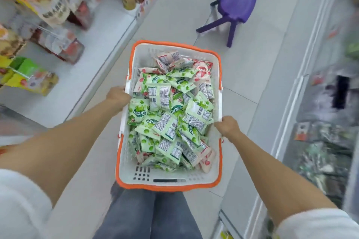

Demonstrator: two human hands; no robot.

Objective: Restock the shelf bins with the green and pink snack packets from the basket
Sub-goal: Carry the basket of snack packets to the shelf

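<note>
Both hands, left hand (pixel 118 96) and right hand (pixel 227 126), curl fingers over the rims of the white-and-orange basket (pixel 169 177) heaped with green and pink snack packets (pixel 171 114); carrying step, probably next setting it by the shelf bins.

White basket (pixel 128 163), orange rim, held level in front of me. Green packets (pixel 167 126) heaped loosely inside; pink packets (pixel 202 75) mostly at far end.

A white, soft left sleeve (pixel 18 202) fills the lower left corner, a matching right sleeve (pixel 318 226) the lower right. Forearms, left hand (pixel 117 96) and right hand (pixel 227 126) are bare. Grey-blue jeans (pixel 147 216) show bottom centre.
</note>
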